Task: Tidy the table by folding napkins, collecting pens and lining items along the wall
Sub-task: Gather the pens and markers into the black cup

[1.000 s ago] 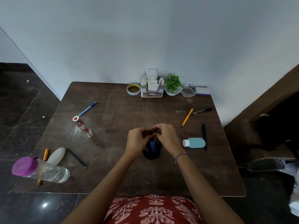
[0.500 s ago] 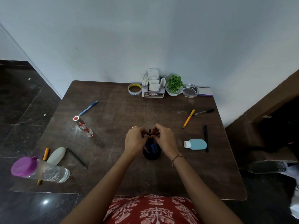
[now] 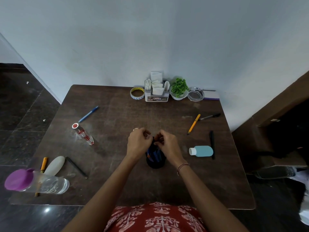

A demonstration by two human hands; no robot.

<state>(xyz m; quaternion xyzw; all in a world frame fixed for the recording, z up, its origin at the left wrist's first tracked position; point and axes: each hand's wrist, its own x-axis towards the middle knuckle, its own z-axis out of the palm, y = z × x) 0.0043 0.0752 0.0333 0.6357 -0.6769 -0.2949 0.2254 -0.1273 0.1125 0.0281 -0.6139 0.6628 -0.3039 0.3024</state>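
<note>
We see both hands over a black pen cup (image 3: 155,163) standing near the middle of the dark wooden table (image 3: 117,124). The left hand (image 3: 138,144) and the right hand (image 3: 166,146) meet above the cup's mouth with fingers curled inward. The fingertips of the right hand (image 3: 158,141) pinch something small and dark; what it is cannot be told. Whether the left hand grips anything cannot be told either. Blue and orange pens (image 3: 153,154) stand inside the cup between the two wrists.

Loose pens lie apart on the table:
- a blue pen (image 3: 88,114) at the far left;
- an orange pen (image 3: 194,123) and a black-capped pen (image 3: 209,116) at the far right, tips close together;
- a black pen (image 3: 212,144) just beside a pale blue bottle (image 3: 201,151) lying on its side;
- a black pen (image 3: 76,167) and an orange pen (image 3: 42,171) at the near left, on either side of a white oval object (image 3: 54,165).

A clear bottle with a purple cap (image 3: 36,181) lies at the near left corner. A clear bottle with a red cap (image 3: 83,134) lies on the left half.

Along the wall stand, left to right, a roll of tape (image 3: 137,93), a napkin holder (image 3: 156,91) with white napkins, a small plant (image 3: 179,89), a glass ashtray (image 3: 195,94) and a notebook (image 3: 212,95).
</note>
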